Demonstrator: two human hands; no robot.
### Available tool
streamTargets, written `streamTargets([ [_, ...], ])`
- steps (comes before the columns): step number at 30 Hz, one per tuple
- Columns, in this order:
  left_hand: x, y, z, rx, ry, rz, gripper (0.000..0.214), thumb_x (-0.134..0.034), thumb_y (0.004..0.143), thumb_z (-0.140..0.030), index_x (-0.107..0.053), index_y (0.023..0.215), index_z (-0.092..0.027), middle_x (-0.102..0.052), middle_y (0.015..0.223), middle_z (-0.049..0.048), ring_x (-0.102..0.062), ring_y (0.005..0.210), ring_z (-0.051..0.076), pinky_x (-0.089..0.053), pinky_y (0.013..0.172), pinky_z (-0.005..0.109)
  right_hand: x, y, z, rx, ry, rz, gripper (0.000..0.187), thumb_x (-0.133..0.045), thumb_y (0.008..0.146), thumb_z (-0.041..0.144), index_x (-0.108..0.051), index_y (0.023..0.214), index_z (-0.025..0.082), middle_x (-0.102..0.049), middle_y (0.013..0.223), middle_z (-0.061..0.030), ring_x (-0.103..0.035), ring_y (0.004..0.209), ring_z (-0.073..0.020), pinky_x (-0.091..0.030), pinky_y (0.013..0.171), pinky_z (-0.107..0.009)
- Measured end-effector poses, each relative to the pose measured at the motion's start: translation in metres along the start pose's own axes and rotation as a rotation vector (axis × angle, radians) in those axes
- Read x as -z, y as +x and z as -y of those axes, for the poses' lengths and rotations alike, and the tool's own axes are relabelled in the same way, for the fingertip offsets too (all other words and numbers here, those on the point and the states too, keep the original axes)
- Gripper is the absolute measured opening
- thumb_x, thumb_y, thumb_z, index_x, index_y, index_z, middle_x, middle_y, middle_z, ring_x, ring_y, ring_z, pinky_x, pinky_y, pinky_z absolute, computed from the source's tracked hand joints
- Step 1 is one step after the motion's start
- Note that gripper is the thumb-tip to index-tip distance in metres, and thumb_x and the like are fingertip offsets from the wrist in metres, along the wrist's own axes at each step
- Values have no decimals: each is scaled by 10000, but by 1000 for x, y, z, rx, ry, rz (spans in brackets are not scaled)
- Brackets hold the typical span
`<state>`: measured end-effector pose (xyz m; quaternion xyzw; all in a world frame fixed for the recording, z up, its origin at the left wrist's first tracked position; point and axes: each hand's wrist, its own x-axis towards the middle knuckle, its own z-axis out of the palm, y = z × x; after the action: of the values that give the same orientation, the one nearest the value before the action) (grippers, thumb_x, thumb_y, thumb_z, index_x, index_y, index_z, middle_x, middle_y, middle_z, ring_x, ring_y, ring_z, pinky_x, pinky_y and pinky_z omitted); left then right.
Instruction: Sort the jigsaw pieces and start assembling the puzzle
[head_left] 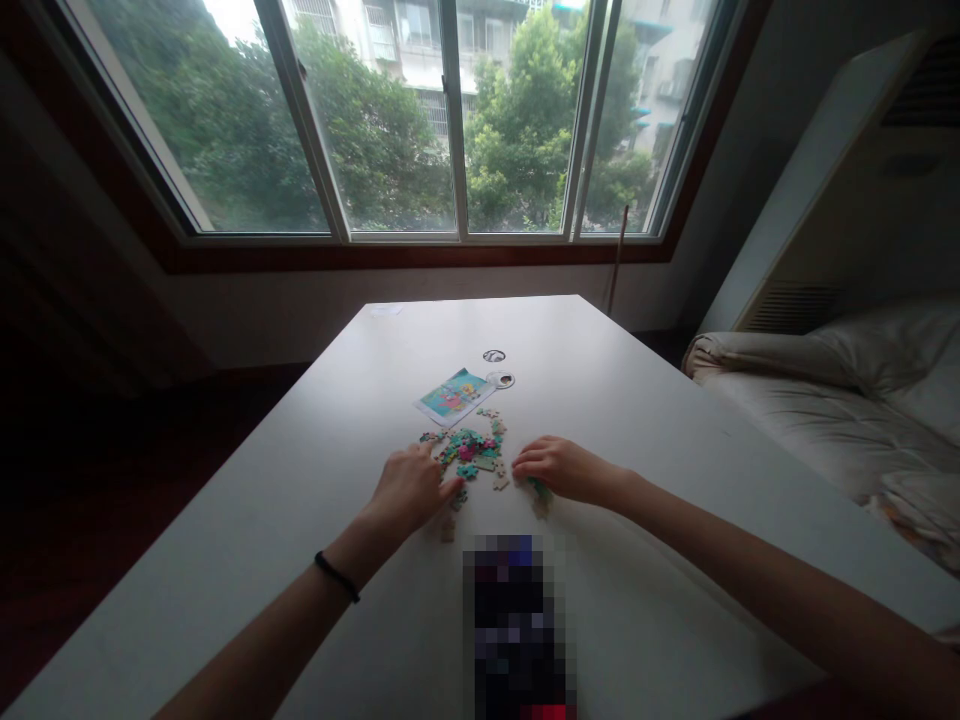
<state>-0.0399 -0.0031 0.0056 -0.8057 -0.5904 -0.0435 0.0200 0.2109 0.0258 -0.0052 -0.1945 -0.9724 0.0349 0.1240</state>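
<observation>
A small heap of colourful jigsaw pieces (471, 447) lies in the middle of the white table (247, 520). My left hand (411, 489) rests palm down at the heap's left edge, fingers spread and touching the pieces. My right hand (559, 468) sits on the right side, fingers curled over a few pieces near its palm; whether it grips one is unclear. A printed picture card (453, 396) lies just beyond the heap. A stray brownish piece (448, 528) lies near my left wrist.
Two small round objects (493, 356) lie beyond the card. A blurred dark object (517, 625) stands at the near table edge between my arms. A white sofa (825, 400) is to the right, and a wide window (450, 120) is behind the table.
</observation>
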Motion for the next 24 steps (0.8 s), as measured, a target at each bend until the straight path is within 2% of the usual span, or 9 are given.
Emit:
streamTargets([
  [3,1,0,-2,-15,96,-50,309,-540,795,-382,-678,708,-119,-603,954,181,-536,834,289,-380,694,348,-4,0,-2,18,-113,11,193,-472,846,57,-618,929,153,-658,909,-100,-584,887,-188,-415,819,-327],
  [7,5,-2,-7,-23,106,-124,164,-549,796,-209,-643,891,-114,-570,1030,170,-512,911,297,-381,733,363,-8,4,-5,-24,-93,-20,158,-494,832,71,-618,881,156,-648,823,-92,-586,827,-182,-420,795,-314],
  [10,7,0,-15,-74,-111,-221,256,-574,782,-188,-584,1035,-147,-567,1056,129,-522,928,274,-395,748,347,-6,12,-3,-127,24,-123,185,-515,797,58,-638,891,159,-648,795,-78,-583,781,-171,-438,753,-294],
  [13,4,8,-26,-85,-642,-127,264,-653,726,-302,-623,954,-171,-628,940,81,-572,810,232,-420,711,316,2,22,5,-254,306,-263,163,-531,803,101,-659,881,165,-656,779,-47,-583,691,-134,-458,659,-241],
  [15,1,14,-31,-50,-903,-22,198,-652,711,-338,-653,811,-167,-661,777,56,-590,680,191,-435,648,285,8,27,11,-299,476,-279,119,-552,810,153,-664,849,163,-662,746,-27,-578,629,-115,-455,604,-218],
  [17,0,18,-32,-14,-1017,48,196,-614,726,-349,-647,710,-157,-665,662,47,-587,570,159,-436,547,247,13,30,17,-333,561,-274,88,-578,801,178,-654,843,161,-665,716,-13,-577,605,-109,-451,590,-214],
  [20,-1,21,-30,32,-1117,114,256,-586,721,-388,-627,655,-144,-669,608,56,-571,478,133,-401,421,204,15,30,21,-395,584,-320,84,-613,771,173,-625,853,161,-663,716,-8,-580,616,-109,-454,605,-223],
  [22,-1,21,-29,61,-1171,129,289,-595,700,-420,-624,645,-138,-660,580,55,-561,455,128,-391,395,197,13,30,21,-431,609,-356,69,-622,758,174,-619,826,163,-658,721,-9,-583,632,-114,-460,618,-235],
  [24,-2,19,-29,89,-1201,104,303,-608,683,-437,-621,638,-138,-635,540,37,-548,446,127,-388,391,198,7,32,20,-488,728,-368,61,-636,741,197,-621,782,156,-649,691,-9,-591,635,-124,-470,616,-245],
])
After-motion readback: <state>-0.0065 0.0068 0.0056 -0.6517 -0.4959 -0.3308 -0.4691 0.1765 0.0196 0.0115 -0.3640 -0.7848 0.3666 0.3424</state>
